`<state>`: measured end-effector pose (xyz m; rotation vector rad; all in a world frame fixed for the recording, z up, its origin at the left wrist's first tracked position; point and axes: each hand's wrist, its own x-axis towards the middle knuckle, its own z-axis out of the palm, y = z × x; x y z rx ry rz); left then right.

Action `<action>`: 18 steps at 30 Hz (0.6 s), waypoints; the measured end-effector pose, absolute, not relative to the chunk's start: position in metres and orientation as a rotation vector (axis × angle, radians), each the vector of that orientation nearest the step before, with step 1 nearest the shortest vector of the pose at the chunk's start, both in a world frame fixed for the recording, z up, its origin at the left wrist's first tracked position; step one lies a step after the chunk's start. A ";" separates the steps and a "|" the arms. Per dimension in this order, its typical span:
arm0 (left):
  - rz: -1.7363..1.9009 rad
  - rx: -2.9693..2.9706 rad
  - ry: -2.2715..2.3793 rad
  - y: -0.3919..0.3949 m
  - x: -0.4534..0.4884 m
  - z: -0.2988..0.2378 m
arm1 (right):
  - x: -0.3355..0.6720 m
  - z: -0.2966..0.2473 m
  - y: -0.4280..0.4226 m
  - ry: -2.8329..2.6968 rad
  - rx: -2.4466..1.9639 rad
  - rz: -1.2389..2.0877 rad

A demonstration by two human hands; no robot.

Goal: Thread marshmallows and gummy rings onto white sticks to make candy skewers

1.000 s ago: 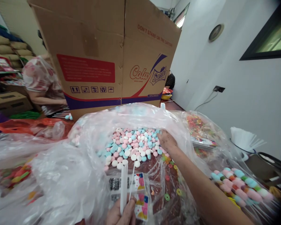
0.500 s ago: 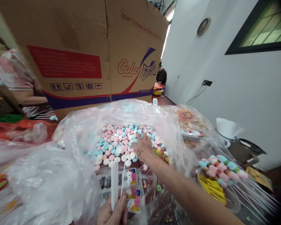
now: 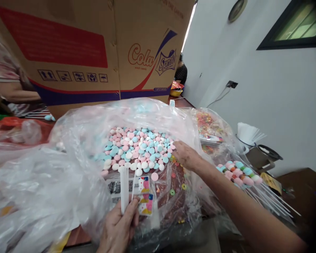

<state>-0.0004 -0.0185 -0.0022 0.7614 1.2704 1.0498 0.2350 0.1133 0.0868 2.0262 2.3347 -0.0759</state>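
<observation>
Candies (image 3: pixel 137 151) lie at right hand's (image 3: pixel 186 155) fingertips; left hand (image 3: pixel 119 225) pinches white sticks (image 3: pixel 124 189).

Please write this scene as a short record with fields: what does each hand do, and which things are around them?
Left: left hand closed around thin white plastic sticks, held upright.
Right: right hand at the edge of the heap of pink, blue and white round candies; I cannot tell if it pinches one.
Container: open clear plastic bag holding the candies.
Behind: large brown cardboard box.
Right side: sticks threaded with pastel candies, lying flat.
Other person: floral-print sleeve, far left.
</observation>
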 end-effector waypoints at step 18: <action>0.988 0.785 1.324 -0.020 -0.003 0.009 | 0.263 0.076 0.065 2.376 1.454 -0.022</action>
